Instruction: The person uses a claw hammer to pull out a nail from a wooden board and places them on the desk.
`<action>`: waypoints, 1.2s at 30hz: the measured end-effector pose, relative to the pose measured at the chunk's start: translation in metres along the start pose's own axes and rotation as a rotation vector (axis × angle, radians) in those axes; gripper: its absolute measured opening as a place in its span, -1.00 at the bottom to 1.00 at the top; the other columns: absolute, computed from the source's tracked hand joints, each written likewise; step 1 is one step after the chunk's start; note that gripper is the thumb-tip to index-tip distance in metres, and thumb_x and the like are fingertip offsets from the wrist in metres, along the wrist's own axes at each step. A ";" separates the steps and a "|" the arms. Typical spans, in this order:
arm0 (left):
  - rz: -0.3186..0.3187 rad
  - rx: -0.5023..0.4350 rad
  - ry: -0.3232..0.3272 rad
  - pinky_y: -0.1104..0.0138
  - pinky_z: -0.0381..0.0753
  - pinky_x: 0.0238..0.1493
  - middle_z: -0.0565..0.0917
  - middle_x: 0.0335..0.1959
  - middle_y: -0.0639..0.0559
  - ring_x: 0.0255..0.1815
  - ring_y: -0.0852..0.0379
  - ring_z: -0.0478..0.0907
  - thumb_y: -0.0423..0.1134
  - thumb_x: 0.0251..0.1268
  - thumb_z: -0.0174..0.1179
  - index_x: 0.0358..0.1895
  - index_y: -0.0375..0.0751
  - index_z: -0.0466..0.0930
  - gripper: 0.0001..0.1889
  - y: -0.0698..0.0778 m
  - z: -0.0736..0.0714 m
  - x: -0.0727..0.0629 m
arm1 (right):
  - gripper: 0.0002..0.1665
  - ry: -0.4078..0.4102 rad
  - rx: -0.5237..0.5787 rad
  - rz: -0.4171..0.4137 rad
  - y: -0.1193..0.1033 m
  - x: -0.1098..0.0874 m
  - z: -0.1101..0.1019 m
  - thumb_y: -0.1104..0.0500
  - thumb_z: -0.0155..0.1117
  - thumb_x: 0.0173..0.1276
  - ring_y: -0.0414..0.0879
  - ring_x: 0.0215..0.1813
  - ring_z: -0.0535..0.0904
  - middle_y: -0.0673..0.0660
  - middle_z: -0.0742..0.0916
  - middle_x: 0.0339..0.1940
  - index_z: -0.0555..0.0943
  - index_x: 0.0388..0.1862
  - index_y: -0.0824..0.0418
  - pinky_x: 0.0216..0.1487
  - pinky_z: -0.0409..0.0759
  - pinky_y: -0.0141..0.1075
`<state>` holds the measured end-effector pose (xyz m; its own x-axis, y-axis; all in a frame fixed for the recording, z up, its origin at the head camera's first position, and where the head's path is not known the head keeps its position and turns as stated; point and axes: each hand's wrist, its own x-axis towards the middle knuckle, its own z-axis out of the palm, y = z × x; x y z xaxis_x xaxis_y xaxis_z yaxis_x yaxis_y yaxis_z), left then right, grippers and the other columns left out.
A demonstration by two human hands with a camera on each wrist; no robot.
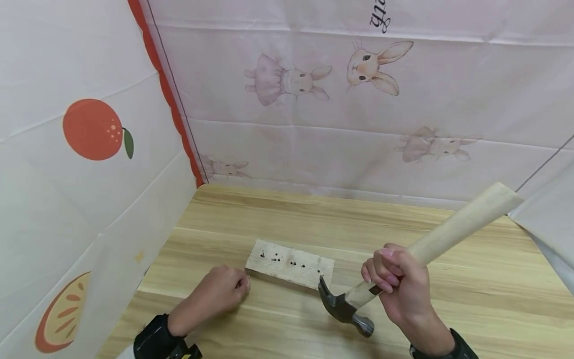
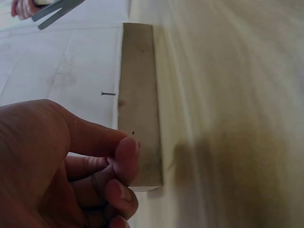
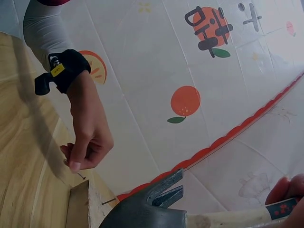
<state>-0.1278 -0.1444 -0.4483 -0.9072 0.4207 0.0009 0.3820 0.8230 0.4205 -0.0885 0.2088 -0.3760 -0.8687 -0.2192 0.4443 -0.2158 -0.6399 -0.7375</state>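
My right hand (image 1: 401, 281) grips a claw hammer (image 1: 462, 224) by its wooden handle, close to the dark metal head, which hangs low with one claw tip overlapping the right end of a pale wooden board (image 1: 287, 279). Beside the board's left end is my left hand (image 1: 217, 291), fingers curled with thumb and index together. In the right wrist view a small nail (image 3: 82, 176) pokes out from those fingertips. Another nail (image 2: 108, 93) stands up from the board's face. Several dark spots mark the board's top in a row.
The board lies on a wood-grain table (image 1: 385, 224). A pinkish rabbit-print sheet (image 1: 291, 149) rises behind it, and a white fruit-print sheet (image 1: 112, 194) closes off the left side. Black camera straps sit on both wrists.
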 end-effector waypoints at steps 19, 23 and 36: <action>-0.056 -0.061 -0.288 0.45 0.15 -0.57 0.29 -0.71 0.24 -0.69 0.27 0.23 -0.32 0.43 0.18 -0.62 0.00 0.48 -0.64 -0.004 0.012 -0.002 | -0.53 -0.020 -0.001 -0.002 -0.001 -0.001 0.000 0.50 -0.65 0.33 -0.11 -0.75 0.01 0.01 0.13 -0.77 0.02 -0.68 0.11 -0.47 0.00 -0.09; -0.045 -0.063 -0.289 0.44 0.13 -0.55 0.27 -0.71 0.23 -0.68 0.26 0.21 -0.33 0.43 0.18 -0.63 -0.03 0.47 -0.63 -0.004 0.012 -0.003 | -0.53 -0.029 0.009 -0.009 0.000 -0.002 0.000 0.50 -0.65 0.32 -0.11 -0.75 0.02 0.01 0.13 -0.77 0.03 -0.68 0.12 -0.47 0.00 -0.09; -0.024 -0.111 -0.252 0.46 0.17 -0.54 0.28 -0.71 0.24 -0.69 0.30 0.18 -0.30 0.41 0.21 -0.64 -0.01 0.41 -0.61 -0.009 0.017 -0.004 | -0.53 -0.041 0.012 -0.013 0.002 -0.003 -0.002 0.51 -0.66 0.33 -0.10 -0.75 0.00 0.01 0.14 -0.77 0.03 -0.68 0.12 -0.47 0.00 -0.09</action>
<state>-0.1243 -0.1473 -0.4673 -0.8379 0.4948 -0.2304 0.3265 0.7927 0.5149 -0.0875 0.2101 -0.3797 -0.8469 -0.2404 0.4743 -0.2212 -0.6518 -0.7254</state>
